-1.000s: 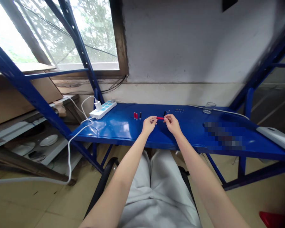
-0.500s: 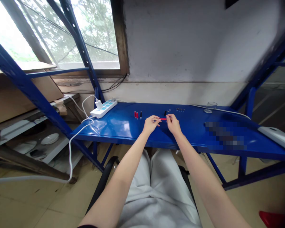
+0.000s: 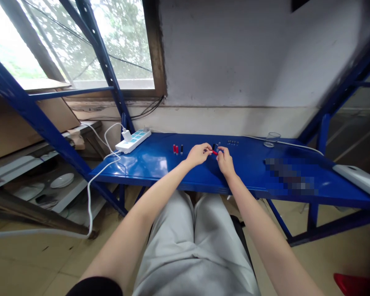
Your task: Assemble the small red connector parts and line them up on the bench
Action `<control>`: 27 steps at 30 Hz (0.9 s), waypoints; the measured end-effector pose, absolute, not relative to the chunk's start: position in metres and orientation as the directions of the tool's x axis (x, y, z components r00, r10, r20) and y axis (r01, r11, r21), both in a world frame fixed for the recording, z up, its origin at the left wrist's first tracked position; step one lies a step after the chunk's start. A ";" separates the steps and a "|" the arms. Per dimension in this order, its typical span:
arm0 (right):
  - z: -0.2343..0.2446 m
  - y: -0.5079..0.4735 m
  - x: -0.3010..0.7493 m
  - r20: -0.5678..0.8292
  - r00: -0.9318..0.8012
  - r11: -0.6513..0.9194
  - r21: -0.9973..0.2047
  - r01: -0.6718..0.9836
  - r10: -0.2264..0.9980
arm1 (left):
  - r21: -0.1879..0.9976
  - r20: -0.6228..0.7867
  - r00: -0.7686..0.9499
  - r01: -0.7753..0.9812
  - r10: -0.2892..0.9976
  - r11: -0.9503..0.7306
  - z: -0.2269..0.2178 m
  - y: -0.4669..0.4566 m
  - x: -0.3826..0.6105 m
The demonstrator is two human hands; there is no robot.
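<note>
A thin red tube (image 3: 214,152) is held above the blue table between my two hands. The fingertips of my left hand (image 3: 200,153) pinch its left end. At its right end, the fingers of my right hand (image 3: 225,161) are closed on it. The tube slants a little, lower on the right; its exact kind is too small to make out. Just behind it stands a small black piece (image 3: 213,146), partly hidden by my fingers. Left of my hands are two short red cylinders (image 3: 175,149) and a black one (image 3: 181,149).
Several tiny metallic pieces (image 3: 233,142) lie at the back of the blue table (image 3: 142,168). A drinking glass (image 3: 271,139) stands at back right, near a blurred-out dark object (image 3: 291,176). A white power strip (image 3: 133,140) with a cable lies at the left end.
My left hand has shifted right and slightly up, toward my right hand. The red tube has tilted from level to slanting, and less of it shows between my hands.
</note>
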State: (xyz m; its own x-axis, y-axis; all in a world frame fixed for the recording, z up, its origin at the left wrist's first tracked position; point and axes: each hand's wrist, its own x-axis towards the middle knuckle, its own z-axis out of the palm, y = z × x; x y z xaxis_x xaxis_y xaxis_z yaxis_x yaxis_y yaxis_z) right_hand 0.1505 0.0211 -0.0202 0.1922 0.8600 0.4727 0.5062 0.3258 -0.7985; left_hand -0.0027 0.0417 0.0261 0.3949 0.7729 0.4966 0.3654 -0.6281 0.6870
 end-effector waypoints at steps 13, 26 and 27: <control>-0.021 0.022 0.150 0.480 0.132 0.354 -0.781 0.515 0.867 | 0.088 0.240 0.535 0.819 0.810 -0.567 0.084 0.092 -0.055; -0.020 0.021 0.149 0.490 0.133 0.366 -0.780 0.508 0.861 | 0.048 0.257 0.466 0.869 0.847 -0.493 0.068 0.095 -0.067; -0.021 0.022 0.149 0.491 0.132 0.368 -0.780 0.506 0.861 | 0.031 0.253 0.460 0.876 0.851 -0.482 0.068 0.095 -0.067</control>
State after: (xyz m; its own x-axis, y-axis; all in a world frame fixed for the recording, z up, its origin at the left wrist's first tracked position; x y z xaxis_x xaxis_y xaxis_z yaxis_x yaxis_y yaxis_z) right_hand 0.1487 0.0216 -0.0206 0.1316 0.8610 0.4913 0.5064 0.3677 -0.7800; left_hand -0.0671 0.0947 0.0685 0.4597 0.8514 0.2526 0.8756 -0.4821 0.0314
